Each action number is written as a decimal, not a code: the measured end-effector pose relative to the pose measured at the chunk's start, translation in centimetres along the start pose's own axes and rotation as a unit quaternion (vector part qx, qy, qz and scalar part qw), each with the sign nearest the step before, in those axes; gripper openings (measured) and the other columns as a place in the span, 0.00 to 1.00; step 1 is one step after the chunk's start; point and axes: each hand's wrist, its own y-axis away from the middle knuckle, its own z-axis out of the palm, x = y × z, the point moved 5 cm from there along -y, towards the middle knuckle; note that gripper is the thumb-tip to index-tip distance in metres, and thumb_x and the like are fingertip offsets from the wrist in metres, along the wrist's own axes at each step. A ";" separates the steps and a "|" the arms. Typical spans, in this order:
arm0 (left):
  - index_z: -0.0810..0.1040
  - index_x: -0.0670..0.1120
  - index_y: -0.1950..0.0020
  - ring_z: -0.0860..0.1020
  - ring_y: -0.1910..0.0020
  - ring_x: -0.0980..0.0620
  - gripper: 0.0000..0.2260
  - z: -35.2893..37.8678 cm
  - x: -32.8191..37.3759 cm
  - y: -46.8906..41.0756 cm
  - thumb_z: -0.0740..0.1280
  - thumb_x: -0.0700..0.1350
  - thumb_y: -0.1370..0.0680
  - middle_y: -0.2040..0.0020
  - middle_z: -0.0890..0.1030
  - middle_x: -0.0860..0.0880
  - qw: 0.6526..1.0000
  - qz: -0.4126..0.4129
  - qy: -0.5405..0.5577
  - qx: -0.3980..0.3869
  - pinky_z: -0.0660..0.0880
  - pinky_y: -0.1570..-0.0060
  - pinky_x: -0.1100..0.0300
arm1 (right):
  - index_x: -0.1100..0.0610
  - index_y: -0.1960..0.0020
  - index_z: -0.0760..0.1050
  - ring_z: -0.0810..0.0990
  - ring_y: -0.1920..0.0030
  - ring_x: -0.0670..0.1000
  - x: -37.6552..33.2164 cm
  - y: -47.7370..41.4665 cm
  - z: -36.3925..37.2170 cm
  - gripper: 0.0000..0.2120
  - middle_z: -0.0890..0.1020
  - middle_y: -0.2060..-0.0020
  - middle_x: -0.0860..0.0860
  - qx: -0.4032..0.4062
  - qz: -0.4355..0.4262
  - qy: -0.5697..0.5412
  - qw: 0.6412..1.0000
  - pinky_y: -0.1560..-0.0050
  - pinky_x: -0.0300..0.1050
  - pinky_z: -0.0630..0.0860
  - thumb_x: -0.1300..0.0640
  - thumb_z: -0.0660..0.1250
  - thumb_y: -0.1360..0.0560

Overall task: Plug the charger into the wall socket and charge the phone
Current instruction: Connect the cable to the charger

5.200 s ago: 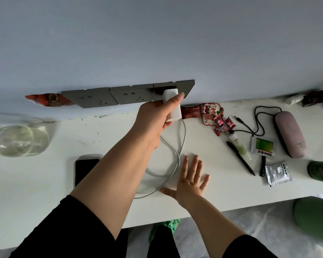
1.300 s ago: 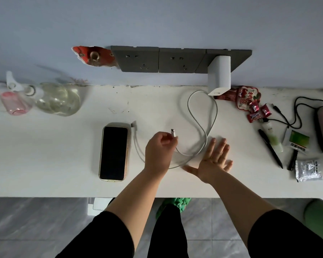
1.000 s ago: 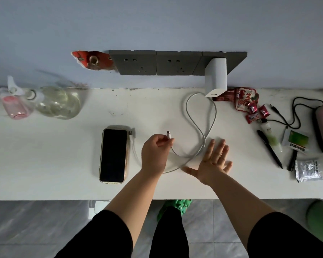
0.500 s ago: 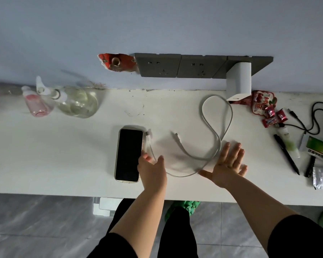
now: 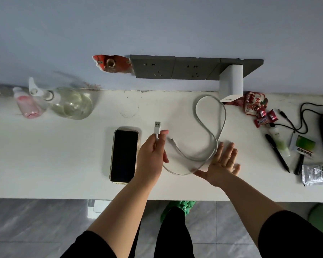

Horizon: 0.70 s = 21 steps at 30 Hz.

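Note:
A white charger block [image 5: 231,81] sits plugged into the rightmost unit of the grey wall socket strip [image 5: 168,67]. A white cable [image 5: 211,127] lies in loops on the white table [image 5: 45,155]; its small plug end [image 5: 172,140] rests on the table, loose. My left hand [image 5: 153,155] pinches the cable's USB plug [image 5: 157,127] and holds it up, just right of the phone [image 5: 124,155], which lies face up with a dark screen. My right hand [image 5: 220,162] lies flat on the table, fingers spread, over the cable's loop.
A clear spray bottle [image 5: 67,102] and a pink bottle [image 5: 26,105] lie at the far left by the wall. At the right are red candy wrappers [image 5: 257,108], a black pen [image 5: 277,152], a black cord [image 5: 304,116], a green card [image 5: 305,146] and a foil packet [image 5: 313,175].
My left hand put down the small plug end, reached beside the phone and picked up the cable's USB end. The right hand stayed flat on the table.

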 end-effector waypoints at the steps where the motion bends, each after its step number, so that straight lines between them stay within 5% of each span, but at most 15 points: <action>1: 0.79 0.56 0.44 0.72 0.75 0.58 0.11 0.5 0.6 0.2 0.59 0.53 0.20 0.71 0.74 0.55 1.000 0.001 0.016 -0.025 0.71 0.68 0.67 | 0.53 0.37 0.14 0.23 0.28 0.61 0.0 0.1 -0.1 0.64 0.16 0.39 0.58 -0.002 -0.001 -0.004 1.000 0.27 0.67 0.39 0.22 0.60 0.40; 6: 0.76 0.51 0.49 0.63 0.78 0.58 0.16 3.8 3.0 1.1 0.58 0.62 0.23 0.68 0.74 0.56 0.992 -0.041 0.078 -0.091 0.62 0.77 0.65 | 0.54 0.38 0.14 0.21 0.30 0.61 0.1 -0.1 0.0 0.64 0.15 0.41 0.58 -0.011 -0.002 -0.007 1.000 0.28 0.68 0.39 0.23 0.62 0.38; 12: 0.80 0.51 0.52 0.62 0.79 0.59 0.14 6.9 4.8 1.7 0.57 0.54 0.20 0.67 0.72 0.54 0.987 -0.041 0.112 -0.111 0.58 0.80 0.66 | 0.53 0.32 0.18 0.24 0.28 0.58 0.4 0.4 0.2 0.64 0.18 0.35 0.56 0.048 -0.032 -0.039 0.998 0.27 0.65 0.38 0.24 0.62 0.38; 16: 0.82 0.50 0.52 0.66 0.76 0.58 0.09 8.6 6.2 2.2 0.63 0.49 0.21 0.64 0.79 0.53 0.982 -0.023 0.131 -0.133 0.63 0.76 0.65 | 0.50 0.30 0.20 0.27 0.26 0.54 1.4 0.7 0.1 0.62 0.22 0.30 0.53 0.097 -0.048 -0.023 0.994 0.28 0.63 0.33 0.23 0.61 0.38; 21: 0.79 0.44 0.51 0.81 0.65 0.57 0.08 10.9 7.9 2.0 0.61 0.43 0.19 0.61 0.85 0.49 0.975 -0.007 0.162 -0.152 0.77 0.61 0.65 | 0.52 0.29 0.20 0.25 0.27 0.56 1.5 -0.2 0.4 0.62 0.20 0.32 0.54 0.079 -0.049 -0.025 0.995 0.24 0.60 0.37 0.27 0.64 0.35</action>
